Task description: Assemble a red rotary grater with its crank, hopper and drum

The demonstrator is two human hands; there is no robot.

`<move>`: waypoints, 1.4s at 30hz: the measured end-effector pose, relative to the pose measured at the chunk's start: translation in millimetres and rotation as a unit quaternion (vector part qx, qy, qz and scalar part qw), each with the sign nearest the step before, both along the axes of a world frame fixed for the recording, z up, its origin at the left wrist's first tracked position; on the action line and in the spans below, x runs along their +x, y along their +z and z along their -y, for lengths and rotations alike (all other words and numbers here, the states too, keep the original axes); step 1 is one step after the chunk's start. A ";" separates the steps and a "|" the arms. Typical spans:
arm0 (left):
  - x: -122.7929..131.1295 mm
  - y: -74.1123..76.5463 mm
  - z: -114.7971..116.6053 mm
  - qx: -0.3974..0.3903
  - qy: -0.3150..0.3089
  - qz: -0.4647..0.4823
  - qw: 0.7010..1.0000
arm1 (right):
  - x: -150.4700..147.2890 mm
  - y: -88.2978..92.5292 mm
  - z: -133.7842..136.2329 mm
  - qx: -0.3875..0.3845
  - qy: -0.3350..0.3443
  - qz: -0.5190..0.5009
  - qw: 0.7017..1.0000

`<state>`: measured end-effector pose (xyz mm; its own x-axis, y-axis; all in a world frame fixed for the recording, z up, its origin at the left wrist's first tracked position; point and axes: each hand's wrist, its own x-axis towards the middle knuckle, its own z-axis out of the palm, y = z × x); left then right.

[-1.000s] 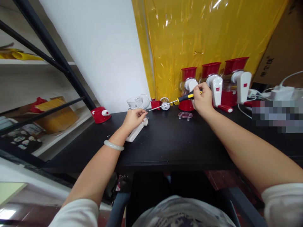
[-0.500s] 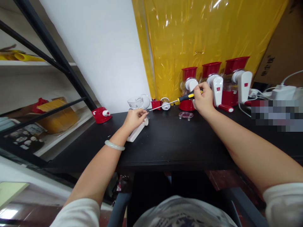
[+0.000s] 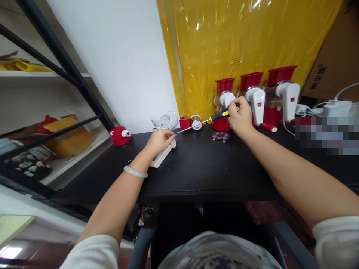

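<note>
My right hand is closed around the black and yellow handle of a screwdriver, held nearly level with its shaft pointing left. At the shaft's tip, my left hand pinches thumb and fingers together; anything between them is too small to make out. Under and beside the left hand lies a white crank arm on the black table. Behind that hand stands a clear plastic housing, partly hidden by it. A small red part and a drum grater sit behind the shaft.
Three red and white rotary graters, including a middle grater, line the back right. A clear plate lies in front of them, and a red base stands at left. White cables and a power adapter lie far right.
The screwdriver and right hand have shifted very slightly; both hands keep the same grip. The other parts stay where they were.
</note>
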<state>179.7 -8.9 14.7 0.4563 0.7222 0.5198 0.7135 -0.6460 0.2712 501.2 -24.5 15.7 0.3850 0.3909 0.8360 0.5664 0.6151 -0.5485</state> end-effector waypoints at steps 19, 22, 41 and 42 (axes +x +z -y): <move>0.8 -0.5 2.2 -0.019 -0.006 0.009 1.000 | 2.2 -1.5 -3.2 -0.001 0.005 -0.004 1.000; 0.7 -0.3 2.3 -0.022 -0.004 0.016 1.000 | 2.0 -0.8 -2.6 0.004 0.004 -0.002 1.000; -0.8 0.7 1.3 -0.020 -0.004 0.001 1.000 | 0.8 -0.4 -0.3 -0.001 -0.002 0.017 1.000; -0.9 0.9 1.2 -0.020 -0.003 0.000 1.000 | 0.7 -0.6 -0.3 -0.001 -0.002 0.017 1.000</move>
